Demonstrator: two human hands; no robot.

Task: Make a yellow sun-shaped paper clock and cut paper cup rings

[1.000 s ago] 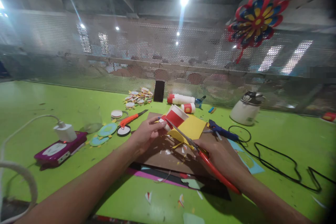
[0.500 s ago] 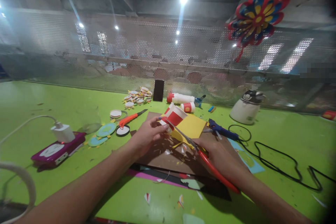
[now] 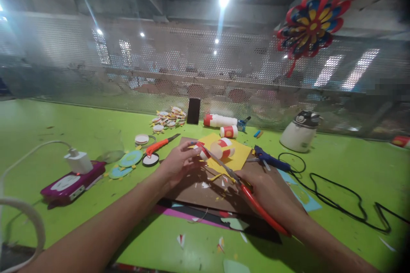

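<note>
My left hand [image 3: 179,163] pinches a small red and white piece of paper cup [image 3: 202,152] between thumb and fingers. The rest of the cut paper cup [image 3: 221,149] lies tipped over on a yellow paper sheet [image 3: 241,156], apart from my fingers. My right hand [image 3: 267,185] is closed around red-handled scissors [image 3: 261,210]. Their blades point up and left, with the tips at the piece in my left hand. Under both hands is a brown board [image 3: 192,185] scattered with paper scraps.
A hot glue gun [image 3: 270,160] with a black cord lies right, near a white kettle [image 3: 299,134]. Left are an orange utility knife [image 3: 156,146], light blue paper discs [image 3: 130,158] and a purple power strip [image 3: 72,185]. Behind stand a phone [image 3: 194,111], stacked paper cups [image 3: 221,121] and small round pieces [image 3: 171,116].
The larger part of the cup has come away from the strip in my left hand and dropped right onto the yellow sheet. The scissors have barely moved.
</note>
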